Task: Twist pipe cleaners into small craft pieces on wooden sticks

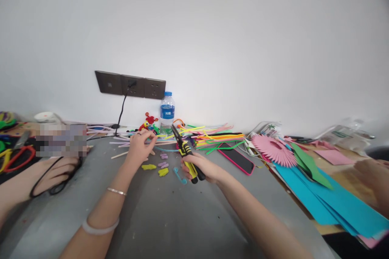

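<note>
My right hand (pixel 199 166) has its fingers wrapped on black-and-yellow pliers (pixel 186 151), over the grey desk (pixel 170 218); my left hand (pixel 141 145) curls its fingers loosely; I cannot tell if it holds something.

White Chinese characters, apparently "冰露", on the blue label (pixel 167 112) of the clear plastic bottle (pixel 167 122)

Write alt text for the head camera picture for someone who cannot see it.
A right hand grips yellow-and-black pliers over a grey table; the left hand, fingers bent, is near small fuzzy yellow pieces. Behind are colourful, fuzzy craft stems and a clear plastic bottle with a blue cap; bright blue paper sheets lie at right.
</note>
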The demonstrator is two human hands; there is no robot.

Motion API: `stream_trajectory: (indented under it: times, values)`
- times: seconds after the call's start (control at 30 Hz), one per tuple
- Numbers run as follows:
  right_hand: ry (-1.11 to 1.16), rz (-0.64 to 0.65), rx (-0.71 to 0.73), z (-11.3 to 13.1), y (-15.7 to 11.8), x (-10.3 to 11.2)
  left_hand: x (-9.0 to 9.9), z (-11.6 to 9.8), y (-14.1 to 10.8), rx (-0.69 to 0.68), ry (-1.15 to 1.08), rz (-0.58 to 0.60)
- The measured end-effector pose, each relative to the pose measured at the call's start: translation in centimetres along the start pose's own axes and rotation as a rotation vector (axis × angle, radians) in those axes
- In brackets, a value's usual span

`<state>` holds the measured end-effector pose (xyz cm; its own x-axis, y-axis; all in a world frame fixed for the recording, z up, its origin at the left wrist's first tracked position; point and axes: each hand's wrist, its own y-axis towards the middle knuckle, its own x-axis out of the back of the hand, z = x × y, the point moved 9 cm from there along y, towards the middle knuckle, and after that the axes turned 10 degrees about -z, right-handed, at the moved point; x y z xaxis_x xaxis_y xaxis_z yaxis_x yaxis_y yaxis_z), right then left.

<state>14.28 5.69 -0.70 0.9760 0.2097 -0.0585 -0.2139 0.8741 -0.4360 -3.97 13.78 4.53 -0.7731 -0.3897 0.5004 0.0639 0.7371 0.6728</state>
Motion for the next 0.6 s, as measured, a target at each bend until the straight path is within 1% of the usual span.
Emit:
stream_trajectory:
  times: [0.1,0.17,0.23,0.4,0.5,0.6]
  values:
    - [-0.008,-0.045,-0.019,0.0,-1.8,1.2,0.4,-0.3,0.0,0.018,-0.047,-0.057]
    - [-0.031,-0.038,-0.053,-0.6,-2.9,1.4,0.6,-0.8,-0.1,0.044,-0.049,-0.094]
    - [-0.085,-0.035,-0.062,-1.3,-3.8,1.2,0.5,-1.6,-0.3,0.051,-0.028,-0.105]
    - [-0.287,-0.084,0.055,-1.6,-5.0,0.3,-0.6,-4.6,-1.3,0.014,0.012,-0.058]
    - [-0.324,-0.100,0.109,-1.8,-5.9,0.1,-1.5,-5.8,-1.9,0.016,0.019,-0.005]
    - [-0.348,-0.107,0.149,-2.3,-6.8,0.2,-2.2,-7.1,-2.6,-0.016,-0.001,0.025]
